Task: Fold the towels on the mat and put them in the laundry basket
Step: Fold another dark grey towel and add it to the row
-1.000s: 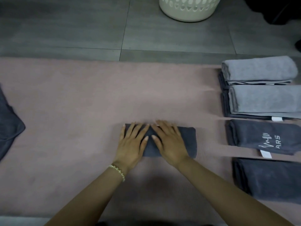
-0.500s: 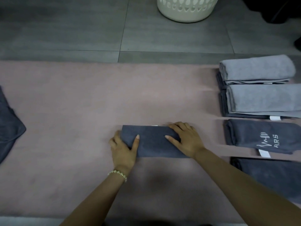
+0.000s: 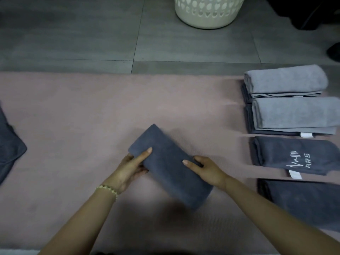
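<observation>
The folded dark grey towel sits in the lower middle of the frame, over the pink mat. It lies on a diagonal from upper left to lower right, and a soft shadow shows on the mat under its lower end. Whether it touches the mat cannot be told.

The left hand grips its upper-left end, with the thumb on top and the fingers curled beneath. The right hand holds the long right edge, with the thumb laid on top and the fingers wrapped around the side. A beaded bracelet circles the left wrist.

At the right of the frame, folded towels lie in a column on the mat:
- two light grey towels
- a dark lettered towel
- a plain dark towel

A dark cloth shows at the left edge. The cream laundry basket stands on the grey tiled floor at the top, well apart from the hands.
</observation>
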